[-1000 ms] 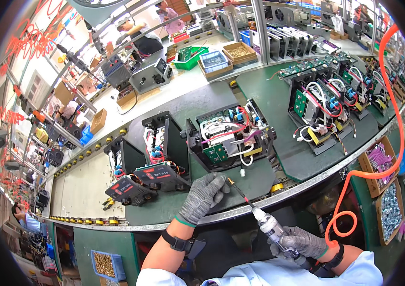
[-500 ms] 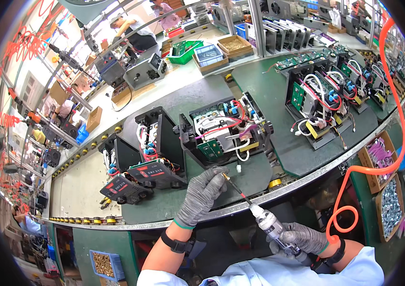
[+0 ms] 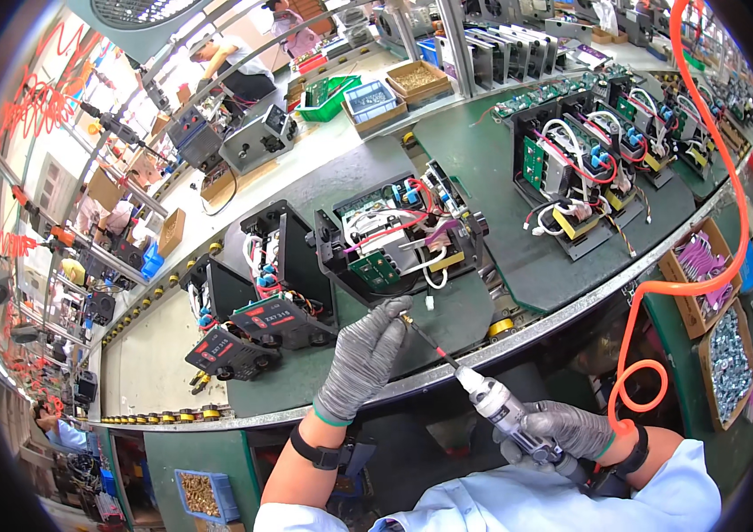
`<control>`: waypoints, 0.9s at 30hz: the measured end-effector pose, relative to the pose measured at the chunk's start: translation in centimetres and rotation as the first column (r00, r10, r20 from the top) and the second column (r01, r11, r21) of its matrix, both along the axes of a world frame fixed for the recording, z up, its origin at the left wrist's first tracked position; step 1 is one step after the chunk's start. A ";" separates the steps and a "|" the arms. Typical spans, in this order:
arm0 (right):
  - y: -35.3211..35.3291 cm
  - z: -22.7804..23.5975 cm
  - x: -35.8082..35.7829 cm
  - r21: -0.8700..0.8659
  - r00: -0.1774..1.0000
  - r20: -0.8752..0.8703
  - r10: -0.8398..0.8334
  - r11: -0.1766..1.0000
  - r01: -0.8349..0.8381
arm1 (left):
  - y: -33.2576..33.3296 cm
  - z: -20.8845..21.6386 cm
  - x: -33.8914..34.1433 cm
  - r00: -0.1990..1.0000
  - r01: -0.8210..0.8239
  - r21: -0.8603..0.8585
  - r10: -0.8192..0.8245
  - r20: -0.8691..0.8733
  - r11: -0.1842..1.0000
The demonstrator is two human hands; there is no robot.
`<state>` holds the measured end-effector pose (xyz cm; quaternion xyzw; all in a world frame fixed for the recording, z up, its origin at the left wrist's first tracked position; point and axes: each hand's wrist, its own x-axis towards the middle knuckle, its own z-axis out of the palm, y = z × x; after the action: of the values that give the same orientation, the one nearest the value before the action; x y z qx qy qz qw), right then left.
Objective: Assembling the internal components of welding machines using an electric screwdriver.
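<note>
My left hand (image 3: 364,356), in a grey knit glove, reaches up from the lower edge with its fingers drawn close together, the fingertips (image 3: 397,308) pinched narrowly around the tip of a screwdriver bit (image 3: 425,338); whether a screw sits between them is too small to tell. A black band wraps that wrist, and the forearm rises bare from a pale blue sleeve. My right hand (image 3: 561,428), also gloved in grey, is wrapped fully around the body of a powered screwdriver (image 3: 502,410), held low near my chest and angled up and to the left, so its thin bit slants toward my left fingertips. An orange coiled hose (image 3: 663,285) loops just beside my right wrist. The bit's tip hovers just in front of an open black electronics unit (image 3: 399,239) with coloured wires, lying on the green conveyor belt (image 3: 474,306).
</note>
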<state>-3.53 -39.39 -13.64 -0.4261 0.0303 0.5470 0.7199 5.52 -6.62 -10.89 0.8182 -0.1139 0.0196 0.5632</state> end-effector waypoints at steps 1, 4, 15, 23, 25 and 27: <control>0.0 0.0 -0.1 0.048 1.000 -0.023 -0.011 0.999 0.012 | -0.3 -0.3 0.1 0.983 -0.010 0.118 -0.012 0.182 0.993; 0.5 -0.2 -0.6 0.101 0.997 -0.004 -0.074 0.992 0.074 | -0.7 -0.6 0.5 0.984 -0.023 0.070 0.010 0.176 0.997; 4.7 -1.8 1.9 0.062 0.930 0.239 -0.278 0.961 0.271 | 0.9 -0.2 0.1 0.842 -0.528 0.038 0.518 0.150 0.848; 5.5 -1.6 3.6 -0.026 0.904 0.328 -0.273 0.954 0.297 | 0.4 4.5 2.6 0.743 -0.463 0.193 0.260 0.617 0.865; 5.8 -1.6 3.6 -0.082 0.868 0.421 -0.262 0.942 0.325 | -0.4 6.3 4.3 0.894 -0.243 0.460 0.013 0.449 0.854; 6.0 -1.7 3.6 -0.083 0.855 0.437 -0.279 0.934 0.347 | -1.5 7.3 6.7 0.965 -0.120 0.723 -0.091 0.245 0.680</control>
<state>0.11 -33.42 -15.30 -0.5785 -0.0119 0.3140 0.7527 12.23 -8.11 -3.56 0.9657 -0.1788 0.0845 0.1683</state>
